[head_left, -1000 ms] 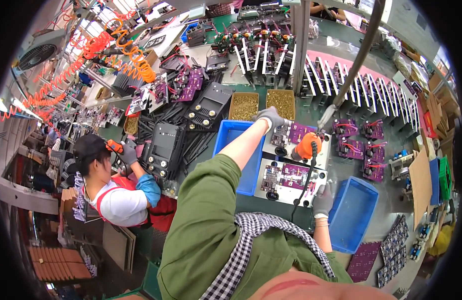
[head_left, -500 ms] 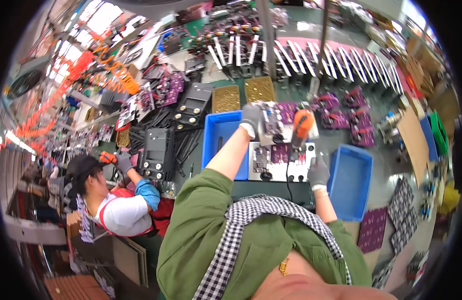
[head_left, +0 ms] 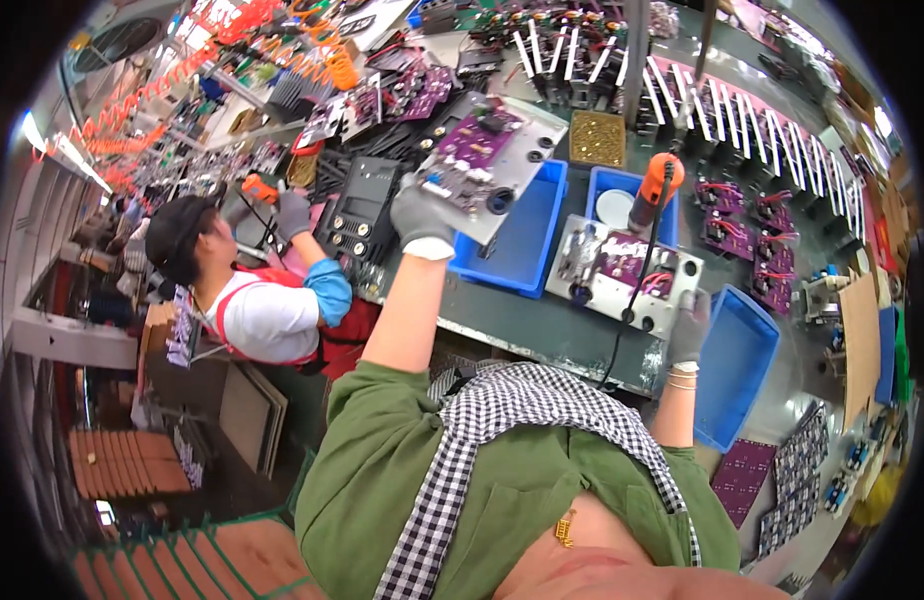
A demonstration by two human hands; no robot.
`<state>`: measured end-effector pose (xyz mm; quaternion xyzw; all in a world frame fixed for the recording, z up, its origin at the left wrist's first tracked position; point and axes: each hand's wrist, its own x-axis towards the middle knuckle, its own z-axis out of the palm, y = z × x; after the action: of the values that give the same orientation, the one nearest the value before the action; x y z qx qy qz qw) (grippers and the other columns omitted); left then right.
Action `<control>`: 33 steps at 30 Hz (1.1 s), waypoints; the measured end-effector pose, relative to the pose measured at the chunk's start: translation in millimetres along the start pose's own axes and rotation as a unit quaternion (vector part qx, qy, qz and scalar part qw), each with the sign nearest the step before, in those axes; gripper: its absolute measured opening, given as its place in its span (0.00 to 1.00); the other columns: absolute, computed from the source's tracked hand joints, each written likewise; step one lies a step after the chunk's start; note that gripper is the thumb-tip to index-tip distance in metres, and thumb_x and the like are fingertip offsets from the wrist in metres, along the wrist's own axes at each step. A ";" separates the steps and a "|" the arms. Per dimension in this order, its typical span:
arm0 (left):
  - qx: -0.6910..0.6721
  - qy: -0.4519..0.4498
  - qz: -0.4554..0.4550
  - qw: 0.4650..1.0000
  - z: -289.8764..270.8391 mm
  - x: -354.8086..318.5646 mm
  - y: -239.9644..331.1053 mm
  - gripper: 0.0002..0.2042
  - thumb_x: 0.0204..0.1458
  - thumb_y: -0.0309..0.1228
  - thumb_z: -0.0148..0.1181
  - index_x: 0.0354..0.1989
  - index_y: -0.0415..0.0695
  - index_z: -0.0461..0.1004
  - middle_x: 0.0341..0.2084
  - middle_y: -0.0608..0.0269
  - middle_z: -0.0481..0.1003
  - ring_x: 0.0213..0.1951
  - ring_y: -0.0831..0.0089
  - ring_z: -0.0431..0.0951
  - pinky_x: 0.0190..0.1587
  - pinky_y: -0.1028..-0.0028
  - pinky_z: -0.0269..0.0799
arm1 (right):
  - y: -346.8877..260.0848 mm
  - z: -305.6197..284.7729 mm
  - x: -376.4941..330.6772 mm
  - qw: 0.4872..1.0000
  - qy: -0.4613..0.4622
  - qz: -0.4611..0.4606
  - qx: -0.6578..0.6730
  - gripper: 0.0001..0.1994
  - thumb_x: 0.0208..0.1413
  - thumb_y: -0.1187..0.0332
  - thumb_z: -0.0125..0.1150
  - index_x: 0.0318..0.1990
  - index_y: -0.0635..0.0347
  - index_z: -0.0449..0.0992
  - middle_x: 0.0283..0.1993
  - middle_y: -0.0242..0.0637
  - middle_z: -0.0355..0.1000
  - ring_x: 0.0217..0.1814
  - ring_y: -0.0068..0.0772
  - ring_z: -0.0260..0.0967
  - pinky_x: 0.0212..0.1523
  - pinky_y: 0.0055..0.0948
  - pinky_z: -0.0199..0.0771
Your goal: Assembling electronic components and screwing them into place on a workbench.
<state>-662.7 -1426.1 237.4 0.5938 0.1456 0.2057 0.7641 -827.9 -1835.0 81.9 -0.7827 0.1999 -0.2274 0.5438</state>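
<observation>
My left hand (head_left: 422, 215), in a grey glove, holds a grey metal fixture plate (head_left: 487, 165) with a purple circuit board on it, lifted up over the left blue bin (head_left: 527, 240). My right hand (head_left: 690, 325), also gloved, rests on the right edge of a second grey fixture (head_left: 622, 275) that lies on the green bench and carries another purple board. An orange electric screwdriver (head_left: 654, 190) hangs above that fixture, its black cable running down to the bench edge.
A co-worker in a black cap and red apron (head_left: 252, 300) works at my left. A deep blue bin (head_left: 734, 365) stands at the right. Purple boards (head_left: 752, 240), a tray of brass parts (head_left: 596, 138) and rows of white racks fill the back.
My left hand has lifted a fixture plate with its board off the bench and swung it up to the left. The screwdriver left my right hand, which now rests on the other fixture.
</observation>
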 end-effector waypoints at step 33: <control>-0.449 0.153 -0.163 0.865 -283.1 247.3 6.8 0.22 0.58 0.18 0.35 0.60 0.30 0.63 0.59 0.39 0.66 0.61 0.43 0.66 0.63 0.41 0.64 | -267.9 97.6 -136.0 0.963 0.256 -0.080 0.037 0.17 0.57 0.66 0.58 0.50 0.70 0.73 0.42 0.44 0.74 0.43 0.40 0.72 0.44 0.35 0.72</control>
<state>-579.9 -1064.2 177.9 0.1148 0.2474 0.2097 0.9390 -865.4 -1596.5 285.7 -0.6911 0.2608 -0.4700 0.4832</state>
